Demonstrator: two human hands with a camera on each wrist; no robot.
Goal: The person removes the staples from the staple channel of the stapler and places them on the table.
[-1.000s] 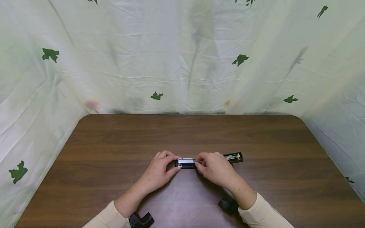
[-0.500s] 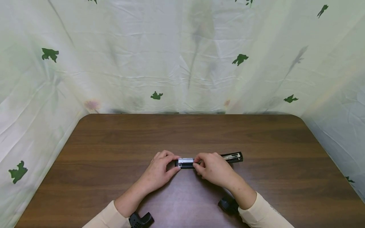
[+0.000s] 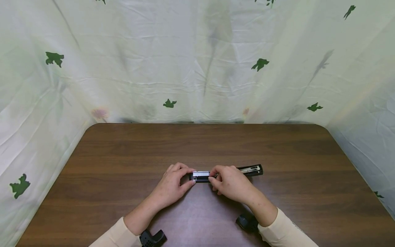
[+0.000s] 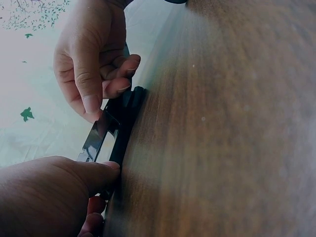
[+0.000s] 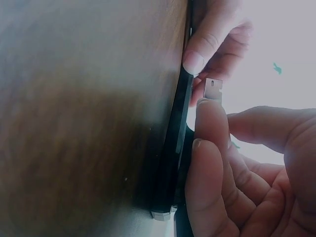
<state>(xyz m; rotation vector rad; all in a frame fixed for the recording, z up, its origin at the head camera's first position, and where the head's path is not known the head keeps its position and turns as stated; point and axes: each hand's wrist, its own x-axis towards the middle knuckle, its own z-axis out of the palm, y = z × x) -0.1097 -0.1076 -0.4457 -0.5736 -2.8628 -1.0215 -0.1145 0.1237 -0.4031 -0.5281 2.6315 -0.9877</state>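
A black stapler [image 3: 251, 170] lies folded open on the wooden table, its top arm swung out to the right with the inner metal parts facing up. My left hand [image 3: 172, 185] grips the far left end of the stapler's base, thumb on the near side and fingers on the far side. With thumb and fingertips, my right hand [image 3: 232, 181] pinches the silver magazine [image 3: 201, 174] around the middle of the stapler. The magazine's metal end [image 5: 213, 89] sticks out past those fingers in the right wrist view, tilted up off the base. The hinge is hidden behind my right hand.
The brown wooden table [image 3: 139, 147] has rounded far corners. Pale curtains [image 3: 148, 61] with green leaf shapes hang behind it and at both sides. Black wrist devices [image 3: 247, 222] sit at both cream sleeves [image 3: 287, 228].
My right hand has slid slightly left along the magazine, uncovering a little more of the stapler's top arm. The left hand and the stapler have stayed in place.
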